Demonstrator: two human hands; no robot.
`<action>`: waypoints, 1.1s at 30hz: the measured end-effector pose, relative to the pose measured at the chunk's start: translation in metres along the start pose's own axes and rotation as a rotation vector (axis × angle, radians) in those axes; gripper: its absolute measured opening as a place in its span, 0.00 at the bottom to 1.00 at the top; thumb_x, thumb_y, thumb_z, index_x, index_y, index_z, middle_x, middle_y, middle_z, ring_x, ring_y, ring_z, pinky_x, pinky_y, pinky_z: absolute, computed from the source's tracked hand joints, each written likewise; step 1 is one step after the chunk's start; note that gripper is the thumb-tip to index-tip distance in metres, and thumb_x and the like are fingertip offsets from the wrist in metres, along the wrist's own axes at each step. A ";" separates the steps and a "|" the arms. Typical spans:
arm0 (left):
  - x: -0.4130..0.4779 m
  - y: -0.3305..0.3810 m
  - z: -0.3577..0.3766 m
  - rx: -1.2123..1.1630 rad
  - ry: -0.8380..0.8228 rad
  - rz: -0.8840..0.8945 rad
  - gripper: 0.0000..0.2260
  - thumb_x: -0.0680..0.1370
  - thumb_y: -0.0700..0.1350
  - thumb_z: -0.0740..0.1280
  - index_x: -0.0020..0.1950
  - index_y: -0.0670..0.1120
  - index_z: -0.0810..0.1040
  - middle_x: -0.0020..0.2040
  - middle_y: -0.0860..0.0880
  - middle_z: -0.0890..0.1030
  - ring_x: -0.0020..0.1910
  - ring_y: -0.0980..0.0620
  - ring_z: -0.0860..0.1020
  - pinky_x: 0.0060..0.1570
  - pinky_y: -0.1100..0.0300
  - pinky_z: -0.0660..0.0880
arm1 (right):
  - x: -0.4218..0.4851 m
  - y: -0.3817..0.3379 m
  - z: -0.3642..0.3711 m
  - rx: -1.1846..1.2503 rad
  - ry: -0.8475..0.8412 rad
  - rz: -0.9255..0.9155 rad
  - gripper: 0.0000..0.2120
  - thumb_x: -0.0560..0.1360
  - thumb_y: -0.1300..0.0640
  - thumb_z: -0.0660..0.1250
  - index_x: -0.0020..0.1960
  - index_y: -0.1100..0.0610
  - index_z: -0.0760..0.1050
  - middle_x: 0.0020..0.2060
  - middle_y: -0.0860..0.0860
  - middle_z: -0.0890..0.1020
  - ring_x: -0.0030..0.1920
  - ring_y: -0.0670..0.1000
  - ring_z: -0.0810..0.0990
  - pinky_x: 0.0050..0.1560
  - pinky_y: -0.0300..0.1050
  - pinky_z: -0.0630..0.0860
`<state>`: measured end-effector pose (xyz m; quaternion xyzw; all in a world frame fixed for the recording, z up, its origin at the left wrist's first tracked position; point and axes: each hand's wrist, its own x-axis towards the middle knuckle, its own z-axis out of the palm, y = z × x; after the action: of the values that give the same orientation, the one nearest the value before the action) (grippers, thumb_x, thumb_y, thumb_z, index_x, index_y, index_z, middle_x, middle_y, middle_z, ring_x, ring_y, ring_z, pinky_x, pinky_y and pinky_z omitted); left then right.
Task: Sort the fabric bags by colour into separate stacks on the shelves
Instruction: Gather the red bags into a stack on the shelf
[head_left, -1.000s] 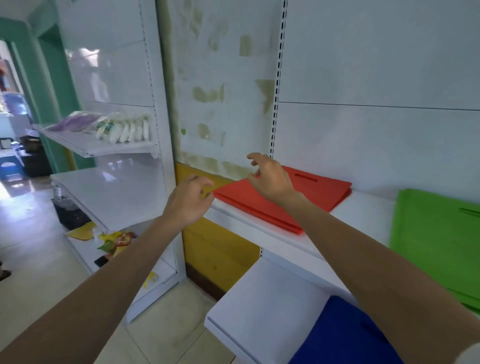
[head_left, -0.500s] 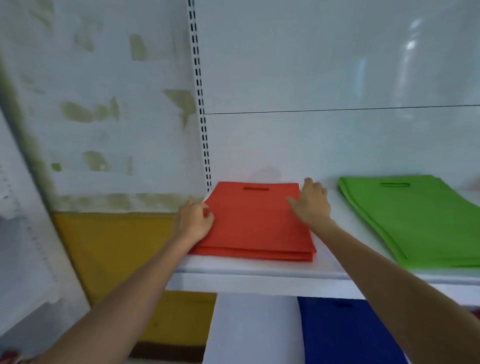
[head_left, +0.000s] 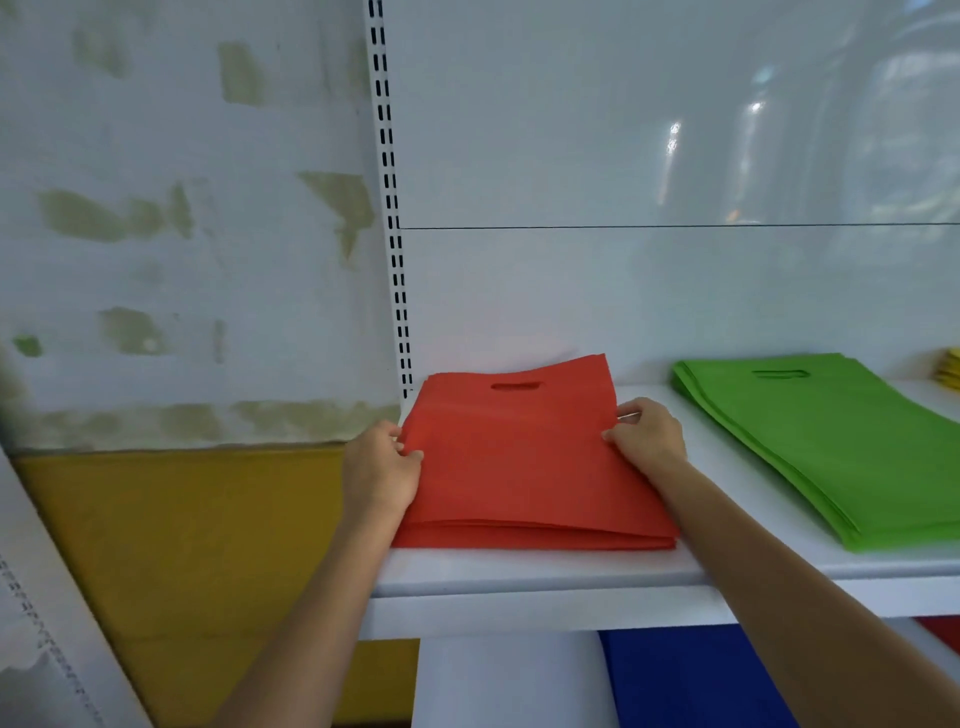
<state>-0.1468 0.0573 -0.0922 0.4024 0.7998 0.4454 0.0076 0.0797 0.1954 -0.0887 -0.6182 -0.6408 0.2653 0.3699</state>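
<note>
A stack of red fabric bags (head_left: 524, 467) lies at the left end of the white shelf (head_left: 545, 574). My left hand (head_left: 382, 470) pinches the stack's left edge, thumb on top. My right hand (head_left: 647, 434) pinches its right edge, and the top bag's far right corner is lifted a little. A stack of green bags (head_left: 831, 441) lies to the right on the same shelf. Yellow bags (head_left: 951, 370) show at the far right edge. On the shelf below are blue bags (head_left: 680, 675) and a bit of red (head_left: 943, 629).
A perforated white upright (head_left: 392, 218) stands behind the red stack's left corner. Left of it is a patchy wall with a yellow lower band (head_left: 197, 545). A white back panel rises behind the shelf. Part of another white shelf unit (head_left: 36, 623) sits at the lower left.
My view swung right and closer to the shelf. Both hands moved from above the red stack to its side edges and took hold; the top bag's far right corner has risen.
</note>
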 end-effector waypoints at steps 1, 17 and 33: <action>0.000 -0.001 -0.001 0.010 -0.005 -0.012 0.12 0.74 0.42 0.69 0.57 0.40 0.77 0.53 0.44 0.81 0.54 0.46 0.78 0.49 0.59 0.71 | 0.001 0.002 0.000 0.034 0.003 -0.003 0.12 0.69 0.60 0.68 0.53 0.52 0.76 0.51 0.52 0.82 0.55 0.55 0.78 0.60 0.51 0.72; -0.005 0.011 -0.010 0.161 0.182 0.122 0.08 0.76 0.47 0.67 0.52 0.47 0.81 0.49 0.47 0.83 0.49 0.44 0.80 0.40 0.58 0.70 | -0.011 -0.006 0.006 -0.198 0.375 -0.493 0.10 0.74 0.67 0.61 0.54 0.66 0.74 0.50 0.62 0.77 0.52 0.63 0.74 0.47 0.54 0.70; -0.076 0.119 0.005 -0.263 0.016 0.514 0.11 0.76 0.38 0.65 0.57 0.42 0.80 0.56 0.45 0.81 0.56 0.47 0.77 0.57 0.63 0.66 | -0.033 0.042 -0.155 -0.141 0.538 -0.694 0.24 0.72 0.70 0.56 0.67 0.59 0.71 0.55 0.61 0.77 0.49 0.63 0.78 0.48 0.53 0.74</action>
<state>-0.0184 0.0448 -0.0362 0.5839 0.6069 0.5358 -0.0600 0.2278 0.1488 -0.0368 -0.4370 -0.7079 -0.0893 0.5476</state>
